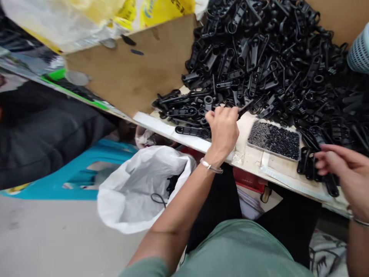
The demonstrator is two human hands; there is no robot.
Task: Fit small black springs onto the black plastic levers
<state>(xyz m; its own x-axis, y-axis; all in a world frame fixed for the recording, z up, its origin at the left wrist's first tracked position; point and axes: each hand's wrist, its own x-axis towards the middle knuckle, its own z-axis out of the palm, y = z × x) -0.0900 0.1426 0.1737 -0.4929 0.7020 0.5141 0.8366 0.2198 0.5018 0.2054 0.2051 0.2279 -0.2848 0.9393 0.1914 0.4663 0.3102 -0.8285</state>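
My left hand (223,129) reaches over the near edge of a large heap of black plastic lever-like parts (253,57). Its fingers are curled down among the parts, and their tips are hidden. Beside its wrist side, a black part with a round end (191,131) lies along the table edge. At the right, my right hand (350,175) has its thumb and fingers drawn together above a short row of black parts (309,165). One long black part (331,185) lies just below those fingers; whether they grip it is unclear. Between the hands sits a clear shallow box of small black and grey pieces (273,139).
An open white sack (123,192) with some black items stands below the table edge. Brown cardboard (138,65) borders the heap at left, under yellow and clear plastic bags (129,13). A pale blue basket (360,52) is at far right. Another person's dark-clothed leg (49,134) is at left.
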